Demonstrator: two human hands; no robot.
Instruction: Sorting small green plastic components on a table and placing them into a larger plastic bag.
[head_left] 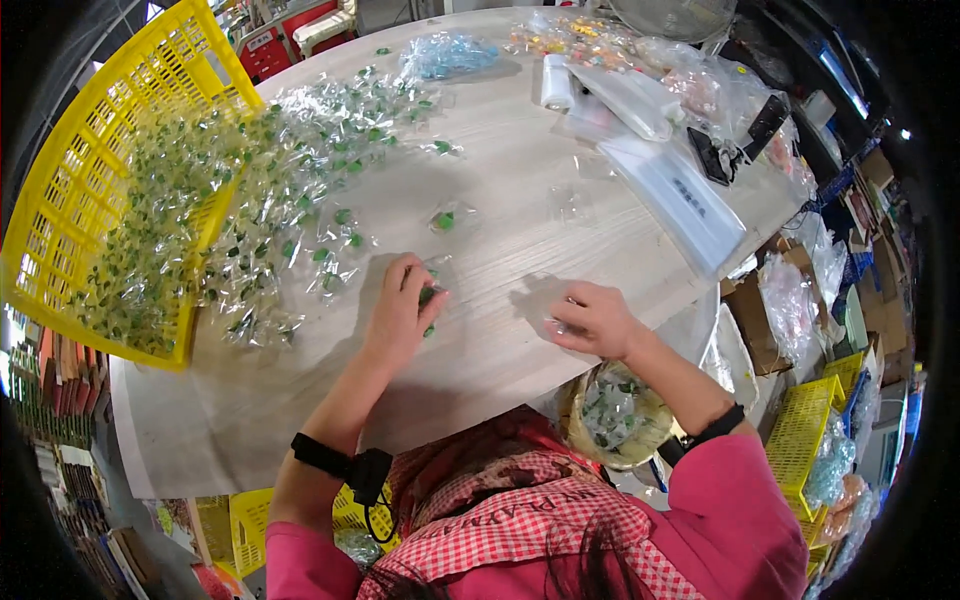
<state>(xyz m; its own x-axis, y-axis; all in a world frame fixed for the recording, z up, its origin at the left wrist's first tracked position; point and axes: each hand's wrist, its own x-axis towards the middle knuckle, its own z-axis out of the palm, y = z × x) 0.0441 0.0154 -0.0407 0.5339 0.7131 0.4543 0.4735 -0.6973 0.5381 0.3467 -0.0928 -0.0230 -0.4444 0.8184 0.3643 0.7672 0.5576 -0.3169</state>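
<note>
Small green piece (428, 296) in shiny, clear plastic
Left fingers (404, 272) hold it; right fingers (580, 314) curl, grip unclear.

The tabletop (500, 230) showed a smooth, mostly matt wood-grain finish. Toward its left edge, green packets (310, 150) had glossy, crinkled clear film; the crate (120, 345) there was smooth hard plastic. Flat bags (665, 190) near the right edge were smooth, shiny plastic. At the near edge, the apron (520, 530) appeared matt cloth.

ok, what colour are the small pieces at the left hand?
Green: the small pieces at the left hand, best seen in the head view.
</note>
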